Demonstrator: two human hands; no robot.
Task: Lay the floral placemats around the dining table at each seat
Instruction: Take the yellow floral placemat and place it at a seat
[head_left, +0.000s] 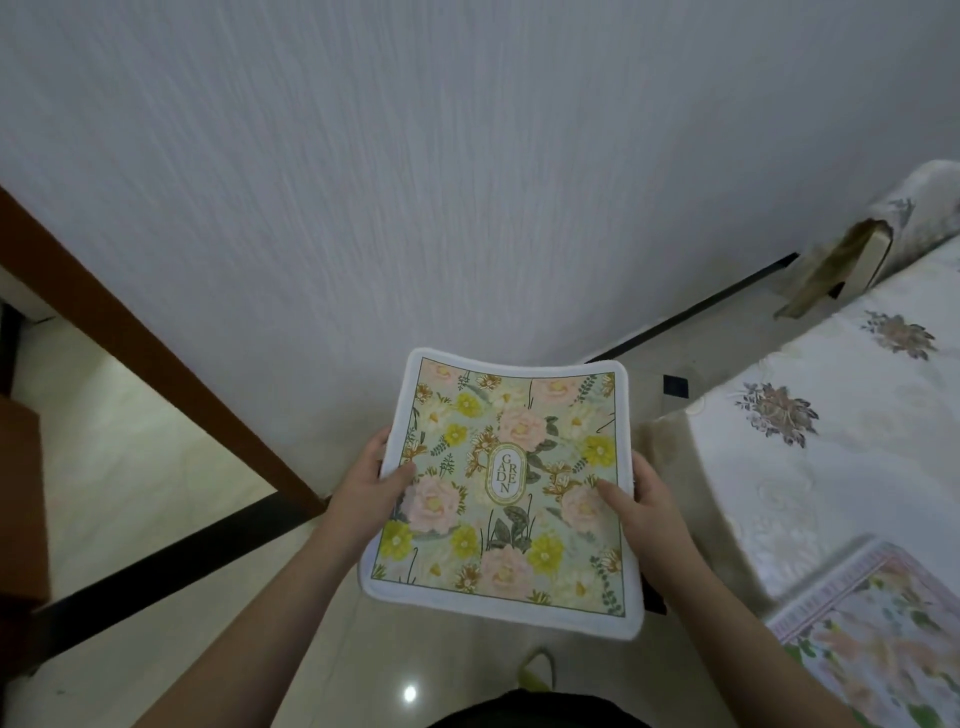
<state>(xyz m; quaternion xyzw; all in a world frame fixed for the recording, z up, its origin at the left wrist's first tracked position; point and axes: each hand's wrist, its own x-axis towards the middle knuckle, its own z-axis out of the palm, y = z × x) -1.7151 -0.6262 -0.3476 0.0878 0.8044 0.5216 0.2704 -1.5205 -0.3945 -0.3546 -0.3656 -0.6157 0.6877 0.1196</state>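
Note:
I hold a floral placemat (506, 483) flat in front of me over the floor; it is pale green with pink and yellow flowers, a white border and a "GARDEN" oval in the middle. My left hand (371, 483) grips its left edge, thumb on top. My right hand (641, 499) grips its right edge the same way. The dining table (841, 441), covered by a white embroidered cloth, stands to my right. A second floral placemat (878, 639) with a pink border lies on the table's near corner, partly cut off by the frame.
A white textured wall (415, 182) fills the view ahead. A brown wooden door frame (171, 364) runs diagonally at left. A chair with a cream cover (862, 260) stands at the table's far end. The floor is glossy pale tile with black strips (171, 551).

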